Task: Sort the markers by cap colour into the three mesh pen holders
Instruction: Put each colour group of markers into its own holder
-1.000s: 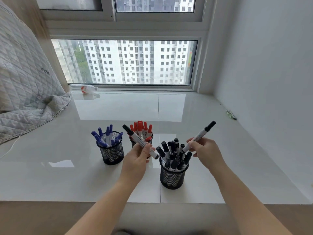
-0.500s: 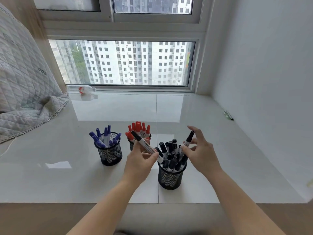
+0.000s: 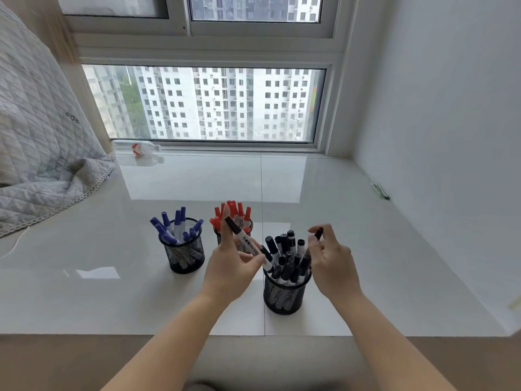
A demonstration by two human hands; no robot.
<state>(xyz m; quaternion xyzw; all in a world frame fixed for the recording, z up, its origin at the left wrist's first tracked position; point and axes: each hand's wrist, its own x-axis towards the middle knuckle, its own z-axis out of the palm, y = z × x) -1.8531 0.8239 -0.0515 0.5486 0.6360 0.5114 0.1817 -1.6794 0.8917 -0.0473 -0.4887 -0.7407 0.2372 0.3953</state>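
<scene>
Three black mesh holders stand on the white ledge. The left holder (image 3: 184,256) has blue-capped markers, the middle holder (image 3: 245,244) has red-capped ones, and the near right holder (image 3: 283,294) has black-capped ones. My left hand (image 3: 229,270) pinches a tilted black-capped marker (image 3: 244,240); its lower end points at the black holder. My right hand (image 3: 334,265) hovers at that holder's right rim, with thumb and fingers loosely round another black-capped marker (image 3: 318,234) whose lower end stands in the holder.
A quilted blanket (image 3: 42,142) covers the left side. A plastic bottle (image 3: 138,148) lies by the window frame. Green pens (image 3: 381,191) lie against the right wall (image 3: 451,136). The ledge's front edge (image 3: 84,334) runs just below the holders.
My right hand has lowered its marker from a raised slant until it stands in the black holder. My left hand has moved its marker right, toward the same holder.
</scene>
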